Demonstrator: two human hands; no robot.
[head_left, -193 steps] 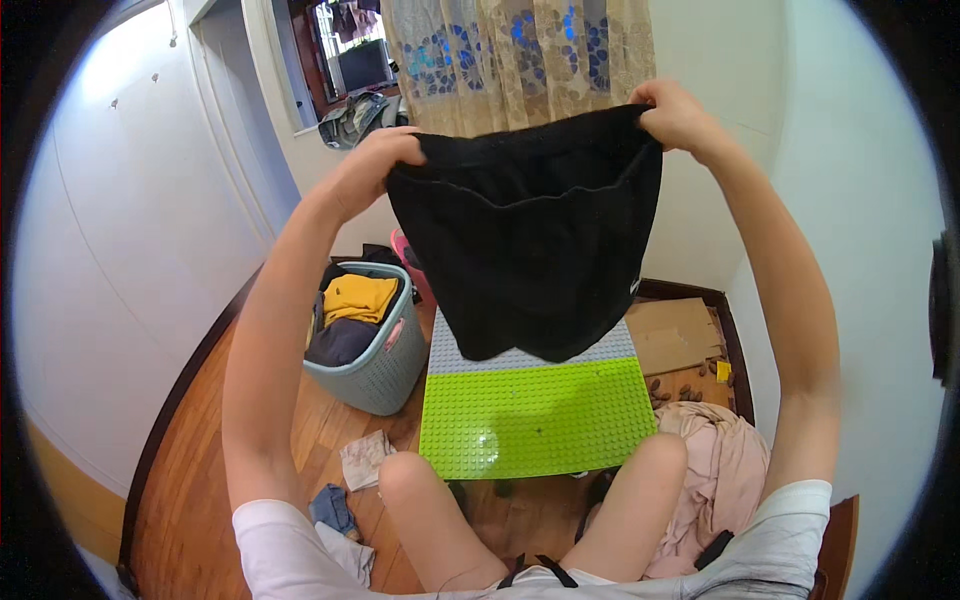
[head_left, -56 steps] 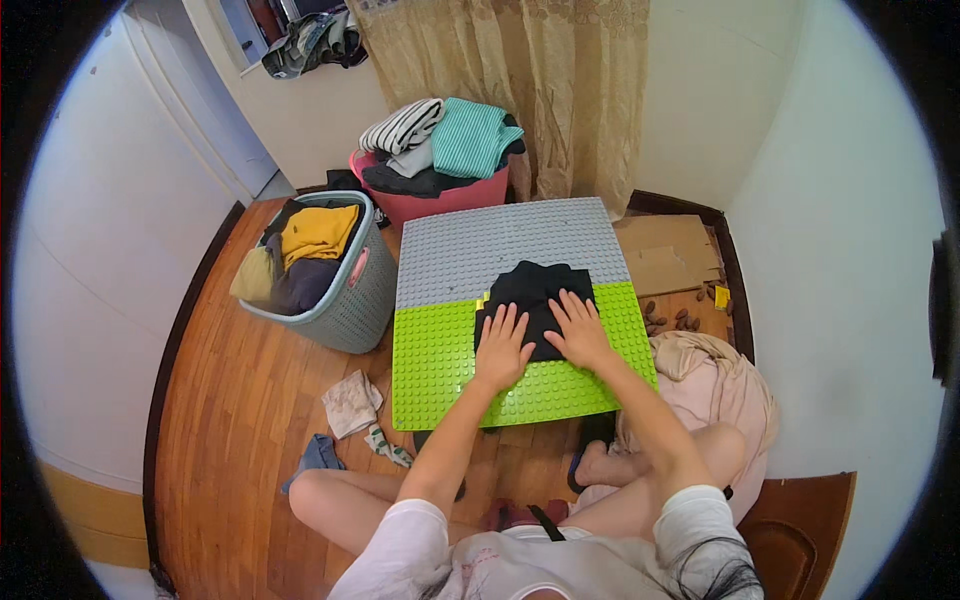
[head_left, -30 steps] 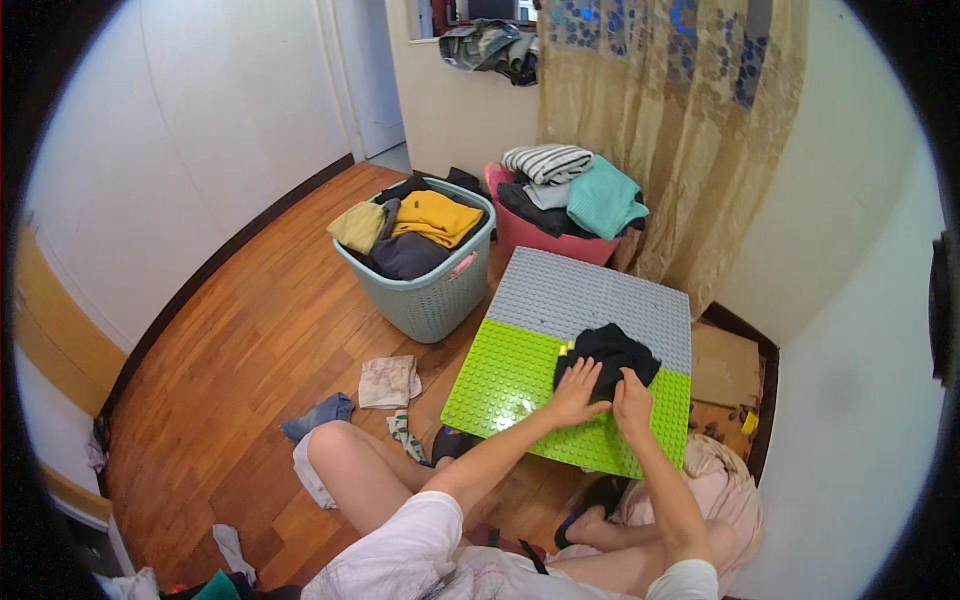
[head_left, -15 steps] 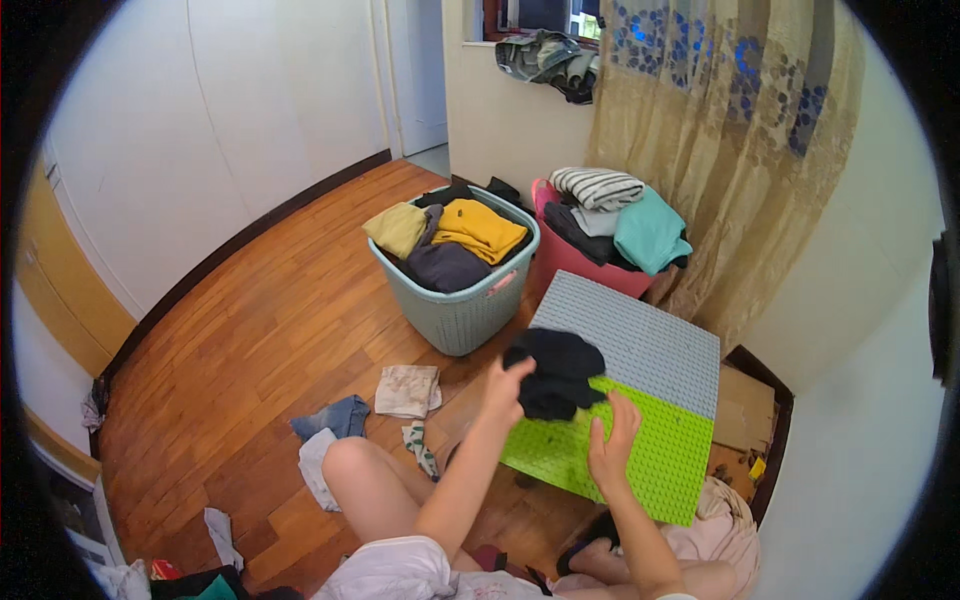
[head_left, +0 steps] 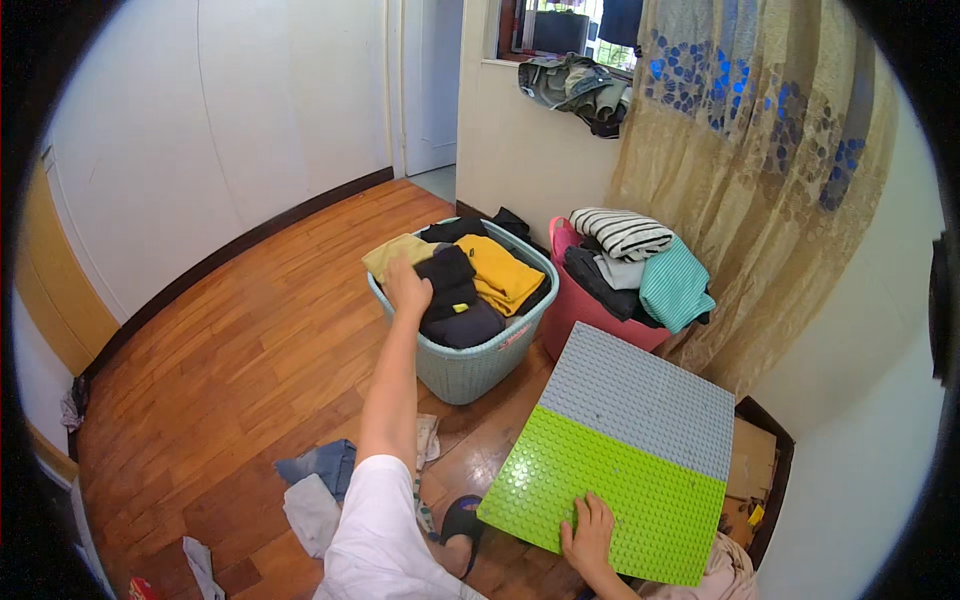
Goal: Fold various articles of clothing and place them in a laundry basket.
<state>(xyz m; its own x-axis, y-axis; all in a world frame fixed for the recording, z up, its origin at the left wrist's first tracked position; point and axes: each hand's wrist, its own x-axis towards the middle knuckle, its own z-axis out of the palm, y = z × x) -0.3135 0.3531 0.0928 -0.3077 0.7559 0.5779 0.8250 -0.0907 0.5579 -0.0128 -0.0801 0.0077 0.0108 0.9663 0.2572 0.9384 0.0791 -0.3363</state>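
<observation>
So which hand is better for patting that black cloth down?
Probably the left hand: it's at the black cloth in the basket; the right hand is away at the green board.

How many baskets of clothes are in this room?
2. The pale blue basket stands left of the studded tabletop, under the left hand; the pink basket is to its right, near the curtain. Others could be hidden.

Light is fairly bright and even — strongest at the window beyond the desk — with glare speckling the desk's green left corner. Soft shading dims the wall to its right; fisheye distortion bows straight edges all around it.
</observation>
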